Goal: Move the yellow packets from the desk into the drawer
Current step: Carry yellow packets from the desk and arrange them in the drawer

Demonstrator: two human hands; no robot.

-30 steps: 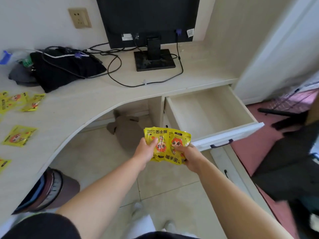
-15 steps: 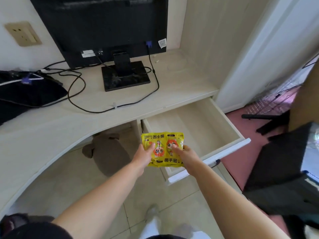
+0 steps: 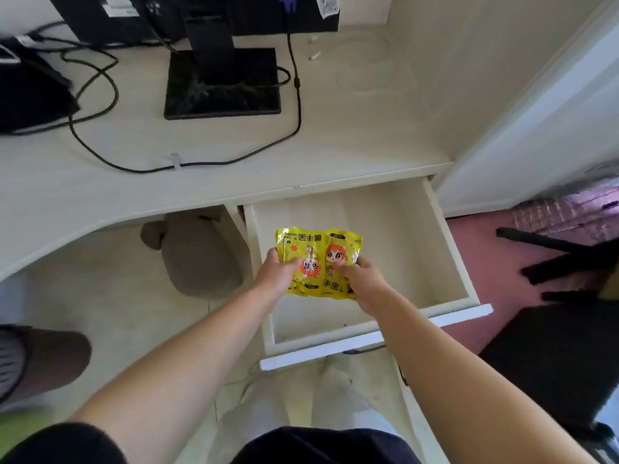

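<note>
Over the left half of the open drawer, the left hand grips the left edge of a bunch of yellow packets, its fingers curled round it, and the right hand grips the right edge the same way. The bunch lies roughly flat with its long axis running left to right between the hands, both equally near, so I judge the way in is straight down. Two packet faces show side by side, with any beneath them hidden, and there are one drawer and two hands.
</note>
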